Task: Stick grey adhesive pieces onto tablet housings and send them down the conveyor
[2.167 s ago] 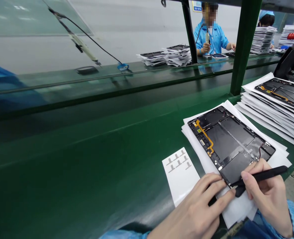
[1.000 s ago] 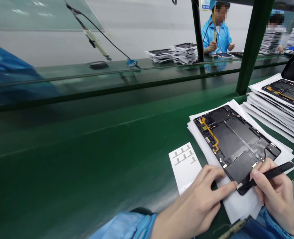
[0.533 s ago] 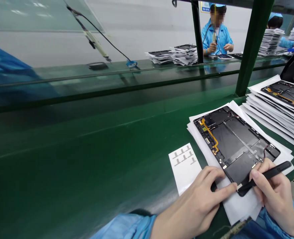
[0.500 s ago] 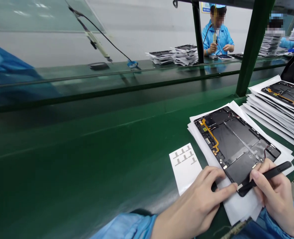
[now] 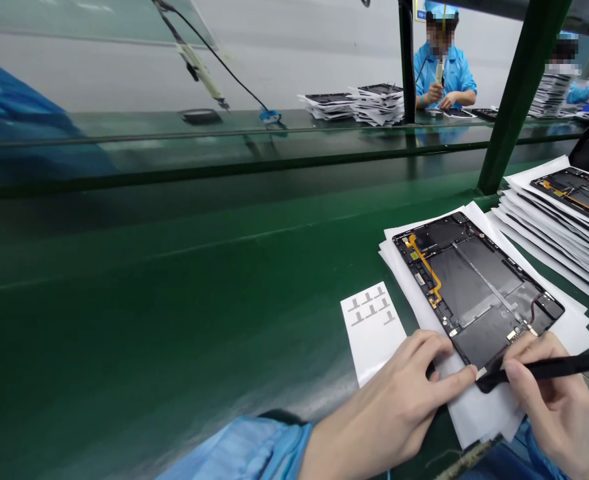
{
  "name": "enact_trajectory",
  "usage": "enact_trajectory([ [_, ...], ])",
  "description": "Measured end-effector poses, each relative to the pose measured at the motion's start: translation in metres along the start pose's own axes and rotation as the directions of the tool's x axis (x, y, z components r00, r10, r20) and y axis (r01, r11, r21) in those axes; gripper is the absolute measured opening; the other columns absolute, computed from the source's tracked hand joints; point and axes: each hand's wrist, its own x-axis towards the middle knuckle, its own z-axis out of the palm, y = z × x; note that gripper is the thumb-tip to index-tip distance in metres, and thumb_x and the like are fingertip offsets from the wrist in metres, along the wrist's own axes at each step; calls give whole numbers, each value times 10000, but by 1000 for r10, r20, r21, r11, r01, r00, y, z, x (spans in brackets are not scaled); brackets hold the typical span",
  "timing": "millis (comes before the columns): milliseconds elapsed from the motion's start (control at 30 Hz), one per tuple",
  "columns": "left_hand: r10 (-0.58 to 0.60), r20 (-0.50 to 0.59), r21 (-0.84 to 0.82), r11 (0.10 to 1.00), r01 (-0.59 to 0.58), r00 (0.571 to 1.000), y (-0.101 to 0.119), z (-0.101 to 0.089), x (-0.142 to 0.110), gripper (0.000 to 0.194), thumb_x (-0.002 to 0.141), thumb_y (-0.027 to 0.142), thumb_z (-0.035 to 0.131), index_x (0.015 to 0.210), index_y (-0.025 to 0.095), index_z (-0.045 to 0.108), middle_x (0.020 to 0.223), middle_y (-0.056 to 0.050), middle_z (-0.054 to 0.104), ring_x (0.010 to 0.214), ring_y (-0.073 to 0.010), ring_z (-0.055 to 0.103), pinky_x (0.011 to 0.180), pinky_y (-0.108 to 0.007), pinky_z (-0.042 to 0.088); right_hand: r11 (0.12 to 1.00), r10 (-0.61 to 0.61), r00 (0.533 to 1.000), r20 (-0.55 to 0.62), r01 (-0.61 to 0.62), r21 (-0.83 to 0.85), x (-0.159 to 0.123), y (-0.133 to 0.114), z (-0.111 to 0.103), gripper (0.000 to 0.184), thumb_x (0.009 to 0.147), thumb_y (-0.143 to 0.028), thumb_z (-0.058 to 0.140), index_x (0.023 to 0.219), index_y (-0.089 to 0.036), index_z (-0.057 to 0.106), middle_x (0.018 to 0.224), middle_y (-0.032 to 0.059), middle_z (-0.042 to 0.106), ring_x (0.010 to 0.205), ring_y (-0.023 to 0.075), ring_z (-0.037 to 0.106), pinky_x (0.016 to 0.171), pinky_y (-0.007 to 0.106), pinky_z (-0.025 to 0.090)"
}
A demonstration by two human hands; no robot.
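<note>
Right fingers (image 5: 517, 381) clenched on black tweezers (image 5: 549, 367), pinching them against the thumb; the tweezer tip sits at the near edge of an opened tablet (image 5: 479, 283), at its lower corner. Left fingers (image 5: 439, 381) extended and not grasping, laid on the white paper sheets (image 5: 484, 417) with the index fingertip against that same corner. The right hand (image 5: 549, 407) and left hand (image 5: 387, 413) lie close together at the near side of the tablet. The tablet lies flat on the sheets, its back exposed: dark panels, an orange flex cable (image 5: 427, 270) along one side. Just left of it, a white sticker sheet (image 5: 373, 331) with small grey T-shaped pieces lies on the green conveyor surface (image 5: 174, 300). To the right, a stack of tablets on paper (image 5: 549, 247). Beyond, a green post (image 5: 524, 100) and a glass partition (image 5: 124, 67) stand between this station and a co-worker (image 5: 444, 60) in blue, who holds a hanging screwdriver (image 5: 439, 70). Further stacks of tablets (image 5: 377, 103) sit on the far side.
</note>
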Motion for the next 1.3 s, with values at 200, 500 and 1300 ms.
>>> enact_trajectory([
  [200, 5, 5, -3, 1000, -5, 1000, 1, 1, 1, 460, 820, -34, 329, 1195, 168, 502, 1026, -118, 488, 986, -242, 496, 804, -342, 516, 999, 24, 999, 36, -26, 36, 4, 1, -3, 151, 972, -264, 527, 829, -221, 550, 757, -2, 487, 687, 143, 515, 626, 266, 403],
  [500, -30, 72, -13, 999, 31, 997, 0, 2, 3, 462, 826, -9, 324, 1215, 171, 498, 1083, -131, 467, 1039, -266, 485, 846, -389, 518, 1000, 4, 993, 119, -7, 21, 5, 6, -9, 157, 966, -228, 521, 811, -204, 537, 746, 16, 502, 654, 146, 502, 570, 256, 400],
  [1300, -3, 79, -25, 1000, 5, 997, -1, -2, 1, 531, 779, -15, 367, 1241, 217, 488, 1155, -128, 429, 1058, -275, 484, 847, -410, 531, 994, -59, 855, 515, 100, -52, 45, -5, -25, 143, 993, -292, 425, 896, -202, 481, 804, 35, 551, 662, 156, 535, 567, 264, 433],
])
